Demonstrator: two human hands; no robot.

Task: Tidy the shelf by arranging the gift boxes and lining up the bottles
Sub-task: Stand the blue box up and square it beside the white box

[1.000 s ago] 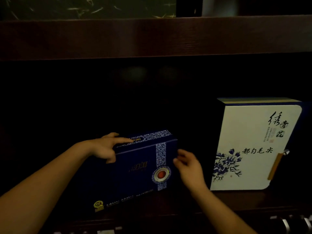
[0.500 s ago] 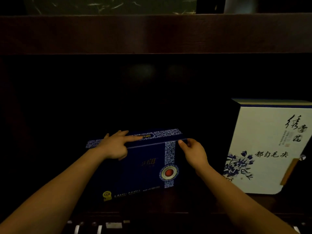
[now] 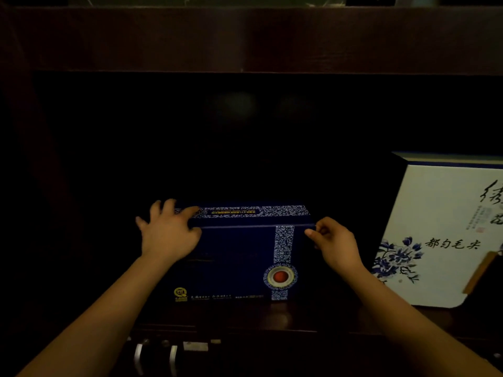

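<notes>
A dark blue gift box (image 3: pixel 239 262) with a patterned white-and-blue band and a red round seal stands upright on the dark wooden shelf (image 3: pixel 272 319). My left hand (image 3: pixel 170 232) grips its top left corner, fingers over the top face. My right hand (image 3: pixel 334 240) pinches its top right corner. To the right stands a taller white gift box (image 3: pixel 446 235) with blue flowers and black calligraphy, a gap apart from the blue box. No bottles are plainly visible.
The shelf recess behind the boxes is very dark. A thick wooden shelf board (image 3: pixel 245 39) runs across above. Below the shelf front, a few small metallic items (image 3: pixel 155 355) glint in the dark.
The blue box has turned from tilted to squarely facing me and stands straighter. My left hand slid to the top left corner; my right hand rose from the side to the top right corner.
</notes>
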